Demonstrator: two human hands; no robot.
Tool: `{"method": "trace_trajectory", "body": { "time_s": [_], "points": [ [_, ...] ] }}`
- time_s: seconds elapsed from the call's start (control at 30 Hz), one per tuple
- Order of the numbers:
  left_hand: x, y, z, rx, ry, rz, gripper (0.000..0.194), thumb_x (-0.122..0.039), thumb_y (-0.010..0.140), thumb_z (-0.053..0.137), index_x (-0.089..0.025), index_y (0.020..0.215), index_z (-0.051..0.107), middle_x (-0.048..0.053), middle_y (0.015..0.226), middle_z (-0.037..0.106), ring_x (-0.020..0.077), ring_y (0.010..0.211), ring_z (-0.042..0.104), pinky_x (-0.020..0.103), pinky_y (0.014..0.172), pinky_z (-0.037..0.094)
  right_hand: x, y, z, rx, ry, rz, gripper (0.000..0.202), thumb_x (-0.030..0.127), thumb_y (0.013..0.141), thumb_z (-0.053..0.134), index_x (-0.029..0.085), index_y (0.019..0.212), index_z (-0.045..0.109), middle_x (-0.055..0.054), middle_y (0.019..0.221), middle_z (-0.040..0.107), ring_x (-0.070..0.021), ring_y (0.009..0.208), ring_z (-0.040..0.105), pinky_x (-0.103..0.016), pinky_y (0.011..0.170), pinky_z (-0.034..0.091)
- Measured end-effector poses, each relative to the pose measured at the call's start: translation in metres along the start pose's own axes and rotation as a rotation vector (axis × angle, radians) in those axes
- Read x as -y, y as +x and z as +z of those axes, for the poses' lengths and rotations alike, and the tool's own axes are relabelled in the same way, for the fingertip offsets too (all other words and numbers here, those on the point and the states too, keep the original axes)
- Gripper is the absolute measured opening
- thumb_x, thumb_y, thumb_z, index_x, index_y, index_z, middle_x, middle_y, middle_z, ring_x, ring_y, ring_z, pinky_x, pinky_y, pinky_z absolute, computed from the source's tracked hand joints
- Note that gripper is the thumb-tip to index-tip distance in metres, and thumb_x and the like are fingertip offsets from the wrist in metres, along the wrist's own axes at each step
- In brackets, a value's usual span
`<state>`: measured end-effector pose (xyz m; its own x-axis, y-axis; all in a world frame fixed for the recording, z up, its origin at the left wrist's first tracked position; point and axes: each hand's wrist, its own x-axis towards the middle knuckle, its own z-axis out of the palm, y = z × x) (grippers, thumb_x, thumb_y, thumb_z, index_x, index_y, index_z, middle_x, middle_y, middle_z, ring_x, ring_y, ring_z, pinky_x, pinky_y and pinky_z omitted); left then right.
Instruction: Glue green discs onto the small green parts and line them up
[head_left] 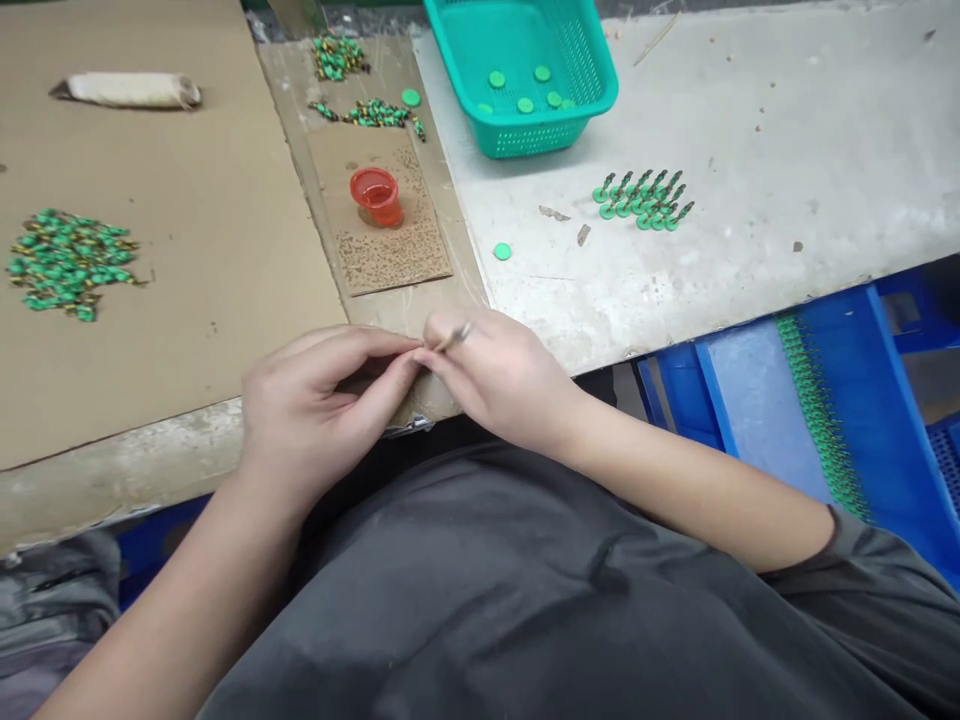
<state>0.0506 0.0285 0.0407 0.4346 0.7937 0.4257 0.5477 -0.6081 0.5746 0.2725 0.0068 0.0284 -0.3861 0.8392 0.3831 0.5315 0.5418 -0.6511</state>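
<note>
My left hand (322, 390) is closed in a pinch over the table's near edge, thumb against forefinger; whatever sits between those fingertips is too hidden to name. Its fingertips meet those of my right hand (495, 375). Between the right thumb and curled forefinger a thin tan stick with a dark end (454, 337) pokes out, blurred. Just beyond both hands lies a speckled cardboard piece (394, 265) with a small red cup (379, 197) on it. A green disc (502, 251) rests on the white surface to the right.
Small green-and-yellow pieces form a pile (71, 260) at left and smaller heaps (375, 112) at back. A teal basket (540, 135) holds green discs. Several dark figures on green bases (645, 200) stand at right. A cloth-wrapped tool (127, 90) lies far left; blue crates (862, 400) sit below.
</note>
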Motion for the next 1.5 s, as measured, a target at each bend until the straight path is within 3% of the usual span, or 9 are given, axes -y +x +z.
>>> {"method": "trace_trajectory", "body": {
  "time_s": [0.17, 0.3, 0.37, 0.7, 0.9, 1.27, 1.5],
  "points": [
    [-0.006, -0.004, -0.004, 0.023, 0.053, -0.025, 0.009, -0.025, 0.109, 0.078, -0.025, 0.117, 0.083, -0.001, 0.104, 0.088, 0.0149, 0.089, 0.08, 0.029, 0.088, 0.06, -0.012, -0.001, -0.009, -0.115, 0.071, 0.081, 0.027, 0.029, 0.126, 0.056, 0.018, 0.107, 0.073, -0.008, 0.113, 0.082, -0.0217, 0.108, 0.078, -0.034, 0.101, 0.059],
    [-0.001, -0.007, -0.002, 0.043, 0.124, -0.001, 0.017, -0.033, 0.106, 0.082, -0.027, 0.122, 0.083, 0.001, 0.106, 0.087, 0.0233, 0.098, 0.08, 0.041, 0.099, 0.059, -0.014, 0.001, -0.023, 0.009, -0.032, 0.103, 0.029, 0.029, 0.124, 0.06, 0.016, 0.106, 0.078, -0.01, 0.112, 0.085, -0.0261, 0.112, 0.08, -0.038, 0.104, 0.06],
    [0.002, -0.007, 0.001, 0.041, 0.146, 0.003, 0.015, -0.036, 0.107, 0.082, -0.026, 0.118, 0.084, 0.003, 0.103, 0.085, 0.0255, 0.098, 0.078, 0.044, 0.098, 0.057, -0.013, 0.004, -0.029, 0.091, -0.075, 0.118, 0.03, 0.029, 0.124, 0.061, 0.015, 0.108, 0.081, -0.012, 0.112, 0.086, -0.0284, 0.113, 0.081, -0.039, 0.105, 0.06],
    [0.0, -0.004, 0.006, 0.032, 0.061, -0.11, 0.011, -0.035, 0.109, 0.079, -0.03, 0.111, 0.088, -0.001, 0.098, 0.08, 0.0182, 0.09, 0.075, 0.035, 0.086, 0.056, -0.019, 0.019, -0.028, 0.18, -0.001, -0.003, 0.024, 0.023, 0.122, 0.064, 0.016, 0.106, 0.08, -0.01, 0.113, 0.088, -0.0263, 0.108, 0.08, -0.039, 0.099, 0.062],
    [-0.003, -0.002, 0.004, 0.039, 0.051, -0.184, 0.013, -0.037, 0.107, 0.081, -0.027, 0.104, 0.087, 0.001, 0.098, 0.082, 0.0191, 0.092, 0.075, 0.036, 0.089, 0.056, -0.028, 0.023, -0.023, 0.201, 0.005, -0.043, 0.036, 0.032, 0.125, 0.056, 0.022, 0.099, 0.078, -0.005, 0.107, 0.085, -0.0222, 0.105, 0.079, -0.037, 0.096, 0.062],
    [-0.01, 0.001, 0.003, 0.082, 0.049, -0.189, 0.016, -0.034, 0.109, 0.077, -0.024, 0.1, 0.085, 0.001, 0.097, 0.08, 0.0169, 0.092, 0.073, 0.033, 0.09, 0.054, -0.021, 0.028, -0.025, 0.238, -0.021, -0.079, 0.032, 0.029, 0.126, 0.054, 0.017, 0.114, 0.081, -0.006, 0.103, 0.08, -0.025, 0.104, 0.078, -0.039, 0.103, 0.063],
    [-0.009, 0.003, 0.002, 0.067, 0.053, -0.201, 0.016, -0.036, 0.107, 0.076, -0.025, 0.097, 0.084, 0.0, 0.094, 0.08, 0.0182, 0.092, 0.075, 0.033, 0.088, 0.056, -0.014, 0.026, -0.023, 0.281, -0.027, -0.068, 0.023, 0.026, 0.124, 0.055, 0.022, 0.117, 0.077, -0.006, 0.112, 0.082, -0.0256, 0.112, 0.079, -0.037, 0.106, 0.061]
  ]
}}
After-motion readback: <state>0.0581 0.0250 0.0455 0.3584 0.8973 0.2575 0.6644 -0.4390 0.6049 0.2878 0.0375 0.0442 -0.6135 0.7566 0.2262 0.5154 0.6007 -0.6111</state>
